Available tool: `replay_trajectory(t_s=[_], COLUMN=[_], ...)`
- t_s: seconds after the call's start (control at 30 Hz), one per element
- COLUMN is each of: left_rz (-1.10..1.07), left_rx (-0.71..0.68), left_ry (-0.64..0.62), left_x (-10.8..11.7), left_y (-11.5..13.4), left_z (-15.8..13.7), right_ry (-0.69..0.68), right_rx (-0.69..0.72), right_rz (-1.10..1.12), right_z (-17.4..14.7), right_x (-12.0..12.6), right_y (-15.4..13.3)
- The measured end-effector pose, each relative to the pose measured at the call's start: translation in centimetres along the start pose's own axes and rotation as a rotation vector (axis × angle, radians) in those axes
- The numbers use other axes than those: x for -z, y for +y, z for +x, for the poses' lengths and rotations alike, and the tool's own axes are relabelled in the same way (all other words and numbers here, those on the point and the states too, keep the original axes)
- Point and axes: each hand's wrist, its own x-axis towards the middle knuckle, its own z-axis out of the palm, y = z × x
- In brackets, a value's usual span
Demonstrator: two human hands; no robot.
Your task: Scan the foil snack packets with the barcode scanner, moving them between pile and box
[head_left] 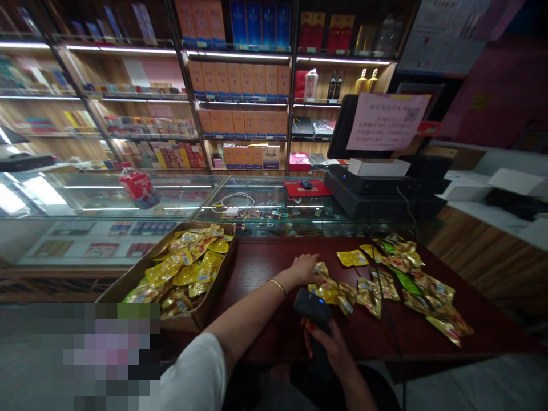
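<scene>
My left hand [305,268], with a gold bangle at the wrist, reaches over the table to the near group of gold and yellow snack packets [324,292]. Its fingers are apart at the left edge of these packets; whether they touch one I cannot make out. Lower down, my right hand [336,342] is wrapped round the handle of a black barcode scanner [313,305], which shows a small blue light. The scanner's head lies just in front of the packets. More gold, yellow and green packets [422,285] are spread along the table's right side.
A cardboard box [209,302] full of similar packets stands on the left. Behind the dark red table [257,257] runs a glass counter [180,191] with a red bottle [137,185]. A monitor [342,128] stands back right. A dark cable [387,314] hangs across the right side.
</scene>
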Motion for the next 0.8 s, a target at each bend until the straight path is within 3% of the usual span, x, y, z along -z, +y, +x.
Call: replay_trajectory(t_s=[0.13,0.27,0.4,0.47,0.8], left_rz=[-0.284,-0.461,-0.964,-1.071,-1.033], left_rx=[0.093,0.201,0.303,0.308,0.286], left_ry=[0.16,0.306,0.595,0.7,0.817], left_x=[0.6,2.6,4.8,5.2,4.1], left_y=[-2.1,-5.8,-9.0,-9.7,-10.2], left_z=[-2.6,-8.8,-15.2,-17.0,-17.0], right_ry=[-0.009,-0.014,0.003,0.018,0.035], right_rx=[0.007,0.026,0.043,0.05,0.029], right_rz=[-0.009,-0.045,-0.128,-0.202,-0.605], right_z=[-0.1,-0.4,-0.6,-0.6,-2.2], right_x=[0.1,-0.1,-0.8,-1.3,-5.7], right_y=[-0.1,-0.3,-0.6,-0.6,-1.5])
